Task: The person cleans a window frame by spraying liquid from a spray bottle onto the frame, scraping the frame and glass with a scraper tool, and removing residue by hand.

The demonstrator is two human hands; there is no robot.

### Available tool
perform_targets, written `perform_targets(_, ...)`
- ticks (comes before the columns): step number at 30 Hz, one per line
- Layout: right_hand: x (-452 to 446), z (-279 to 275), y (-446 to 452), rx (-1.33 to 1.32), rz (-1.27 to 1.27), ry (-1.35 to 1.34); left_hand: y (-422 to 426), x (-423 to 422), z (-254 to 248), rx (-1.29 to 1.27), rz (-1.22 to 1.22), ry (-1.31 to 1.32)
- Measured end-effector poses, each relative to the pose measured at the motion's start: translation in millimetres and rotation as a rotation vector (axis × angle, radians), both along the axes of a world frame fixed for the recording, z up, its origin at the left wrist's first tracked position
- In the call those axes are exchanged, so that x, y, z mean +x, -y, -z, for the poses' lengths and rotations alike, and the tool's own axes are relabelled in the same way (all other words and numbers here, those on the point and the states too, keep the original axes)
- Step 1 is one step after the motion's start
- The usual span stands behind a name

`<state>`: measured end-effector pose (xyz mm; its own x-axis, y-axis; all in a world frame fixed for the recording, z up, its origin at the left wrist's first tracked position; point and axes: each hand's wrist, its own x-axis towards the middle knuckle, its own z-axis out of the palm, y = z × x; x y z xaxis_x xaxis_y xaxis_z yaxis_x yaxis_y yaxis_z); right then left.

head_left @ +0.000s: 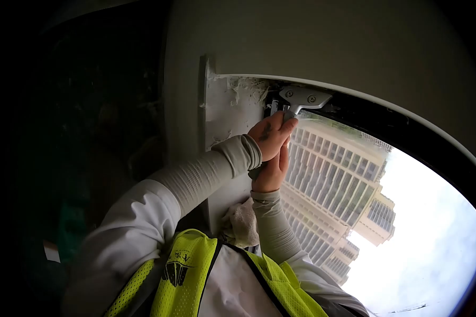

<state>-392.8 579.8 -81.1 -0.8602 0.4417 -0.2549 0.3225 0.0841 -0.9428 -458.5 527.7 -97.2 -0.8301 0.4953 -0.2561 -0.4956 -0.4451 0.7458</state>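
A scraper (304, 99) with a wide silver head and two screws lies against the dark frame strip (354, 108) at the edge of the window. My left hand (270, 136) is closed around its grey handle just below the head. Lower on the handle, my right hand (271, 170) also grips, its fingers pointing up beside the left hand. Most of the handle is hidden by both hands. Left of the scraper head, ragged pale residue (248, 89) clings to the corner of the light panel (222, 108).
A crumpled pale cloth (240, 224) lies below my hands, close to my yellow vest (188, 269). A large grey panel (322, 42) borders the window at the top. Tall buildings (328, 171) and bright sky show in the glass, upside down. The left side is very dark.
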Motion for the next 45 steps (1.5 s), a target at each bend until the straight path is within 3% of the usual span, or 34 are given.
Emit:
perform_targets(1,-1.7,-5.8,7.6,-0.037,0.014,-0.008,-1.3,-6.5,9.8,0.088,0.106,0.061)
perform_targets(3,1.3,-2.9,9.7,-0.068,0.024,-0.057,-3.1,-3.6,12.8,0.025,0.061,-0.033)
perform_targets(5,7.9,4.0,0.8,0.063,0.019,0.021,0.0,1.1,9.5,0.008,0.020,-0.006)
perform_targets(9,1.0,5.9,13.6,0.013,0.064,-0.061,1.3,0.0,15.3,0.088,0.129,0.068)
perform_targets(11,-0.2,2.9,0.6,0.029,-0.019,0.136,-2.4,1.9,15.7,-0.057,-0.064,-0.010)
perform_targets(13,-1.4,10.0,3.7,0.007,-0.035,0.087,0.2,1.5,15.7,-0.078,-0.115,-0.033)
perform_targets(15,4.8,10.6,12.0,-0.041,0.064,-0.024,-1.6,5.1,25.2,0.040,0.104,0.065)
perform_targets(19,0.9,9.0,0.8,0.040,-0.014,0.119,-5.2,1.4,21.6,0.045,-0.059,0.112)
perform_targets(23,9.5,16.0,7.8,-0.039,0.012,0.013,2.3,3.5,26.0,0.080,0.109,0.144)
perform_targets(27,4.7,23.8,2.5,-0.016,0.036,0.147,-9.2,11.4,31.3,-0.207,-0.201,-0.017)
perform_targets(29,6.6,26.6,13.2,-0.108,0.037,-0.010,-2.6,8.8,42.3,-0.008,0.101,0.115)
perform_targets(31,7.2,31.9,5.7,-0.166,0.004,-0.003,-7.4,8.0,49.2,0.004,0.092,0.143)
perform_targets(32,4.7,41.2,-1.6,-0.121,0.032,0.000,-18.7,12.9,48.1,-0.158,-0.046,0.113)
perform_targets(35,1.9,42.4,-1.8,-0.112,0.081,-0.038,-0.3,1.3,34.5,-0.192,-0.090,0.066)
perform_targets(37,19.9,17.3,3.2,-0.097,0.030,0.116,3.7,14.1,31.0,-0.065,0.119,0.164)
perform_targets(38,31.2,-2.5,11.5,0.069,-0.007,0.204,5.3,26.5,32.6,-0.050,0.174,0.135)
perform_targets(39,50.5,-4.1,2.3,0.016,-0.050,0.223,24.2,33.9,22.4,-0.011,0.184,0.048)
perform_targets(41,71.5,-21.2,16.8,0.295,-0.112,0.144,47.2,63.7,14.2,0.090,0.179,0.281)
perform_targets(42,78.6,-27.3,15.1,0.294,-0.113,0.149,59.7,79.9,22.6,0.035,0.116,0.165)
perform_targets(43,82.8,-34.4,9.4,0.402,-0.178,0.287,74.2,93.9,34.0,-0.018,0.053,0.049)
perform_targets(45,82.0,-43.8,6.0,0.514,-0.241,0.433,122.3,105.2,37.4,0.076,0.055,0.168)
